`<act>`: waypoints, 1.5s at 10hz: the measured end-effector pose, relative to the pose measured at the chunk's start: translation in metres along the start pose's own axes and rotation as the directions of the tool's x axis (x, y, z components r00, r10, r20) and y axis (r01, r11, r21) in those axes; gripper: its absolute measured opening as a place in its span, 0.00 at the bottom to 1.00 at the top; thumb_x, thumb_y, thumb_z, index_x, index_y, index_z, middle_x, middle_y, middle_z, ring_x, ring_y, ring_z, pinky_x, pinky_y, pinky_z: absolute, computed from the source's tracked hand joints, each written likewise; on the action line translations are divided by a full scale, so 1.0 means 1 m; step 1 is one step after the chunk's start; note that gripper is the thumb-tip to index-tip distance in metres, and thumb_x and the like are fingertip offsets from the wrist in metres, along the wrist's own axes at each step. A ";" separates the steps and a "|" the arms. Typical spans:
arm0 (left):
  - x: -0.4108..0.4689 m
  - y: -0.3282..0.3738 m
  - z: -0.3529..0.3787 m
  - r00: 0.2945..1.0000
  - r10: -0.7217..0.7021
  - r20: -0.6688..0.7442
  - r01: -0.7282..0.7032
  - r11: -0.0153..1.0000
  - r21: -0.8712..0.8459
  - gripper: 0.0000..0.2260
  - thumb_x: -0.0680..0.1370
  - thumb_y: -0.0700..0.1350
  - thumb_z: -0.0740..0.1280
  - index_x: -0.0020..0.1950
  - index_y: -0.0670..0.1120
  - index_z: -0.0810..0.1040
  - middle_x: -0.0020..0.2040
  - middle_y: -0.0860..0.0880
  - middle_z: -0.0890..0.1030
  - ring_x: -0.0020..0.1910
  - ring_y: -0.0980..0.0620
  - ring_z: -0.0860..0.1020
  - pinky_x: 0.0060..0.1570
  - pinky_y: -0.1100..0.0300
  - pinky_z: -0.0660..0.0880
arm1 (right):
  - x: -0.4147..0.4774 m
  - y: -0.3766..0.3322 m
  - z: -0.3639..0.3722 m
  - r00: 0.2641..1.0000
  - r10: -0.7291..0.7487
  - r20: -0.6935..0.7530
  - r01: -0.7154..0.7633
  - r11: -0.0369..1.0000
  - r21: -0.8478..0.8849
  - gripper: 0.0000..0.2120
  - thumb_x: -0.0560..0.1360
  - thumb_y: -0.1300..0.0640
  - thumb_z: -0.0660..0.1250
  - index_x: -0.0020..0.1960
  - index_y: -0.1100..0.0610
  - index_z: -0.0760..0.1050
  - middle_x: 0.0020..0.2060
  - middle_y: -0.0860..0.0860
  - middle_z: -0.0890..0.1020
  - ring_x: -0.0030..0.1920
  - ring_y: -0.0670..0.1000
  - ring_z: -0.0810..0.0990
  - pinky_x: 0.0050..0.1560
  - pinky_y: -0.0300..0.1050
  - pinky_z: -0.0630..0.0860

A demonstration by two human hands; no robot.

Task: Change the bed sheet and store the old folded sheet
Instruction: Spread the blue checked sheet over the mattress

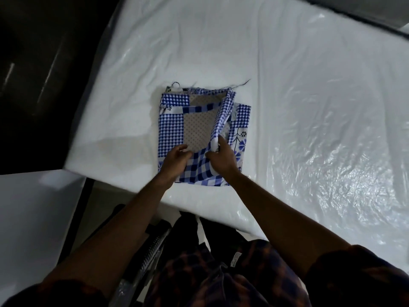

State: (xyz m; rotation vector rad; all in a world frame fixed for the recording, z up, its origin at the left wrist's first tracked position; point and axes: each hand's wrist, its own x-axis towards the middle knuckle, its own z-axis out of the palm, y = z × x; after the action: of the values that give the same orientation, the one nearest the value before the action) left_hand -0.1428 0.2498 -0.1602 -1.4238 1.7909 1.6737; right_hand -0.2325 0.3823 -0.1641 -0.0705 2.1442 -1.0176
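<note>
A folded blue-and-white checked sheet [172, 125] with dotted beige patches and flower prints lies near the front corner of the mattress [287, 85], which is wrapped in shiny clear plastic. My left hand [176, 161] rests on the sheet's near left part, fingers curled against the cloth. My right hand [222, 159] pinches a raised fold of the sheet, lifting a ridge of cloth that runs toward the far edge. Loose threads stick out at the sheet's far side.
A white surface [33, 218] stands at the lower left beside the bed. Dark floor [44, 52] lies to the left of the mattress. Dark objects and a ribbed metal part [152, 249] sit by my legs, below the mattress edge.
</note>
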 end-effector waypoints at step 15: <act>0.110 -0.079 -0.147 0.817 0.326 0.476 -0.556 0.225 0.800 0.42 0.67 0.50 0.79 0.78 0.51 0.65 0.79 0.38 0.58 0.76 0.33 0.57 0.64 0.31 0.66 | 0.004 0.052 0.133 0.534 0.799 -0.277 -0.350 0.507 0.787 0.06 0.79 0.52 0.67 0.47 0.51 0.71 0.51 0.56 0.79 0.47 0.55 0.78 0.52 0.51 0.78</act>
State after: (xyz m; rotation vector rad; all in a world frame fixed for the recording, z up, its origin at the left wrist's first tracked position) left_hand -0.0734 0.0853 -0.2501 -0.1656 2.4850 0.5385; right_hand -0.1359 0.3309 -0.2563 1.5115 1.8887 -1.3681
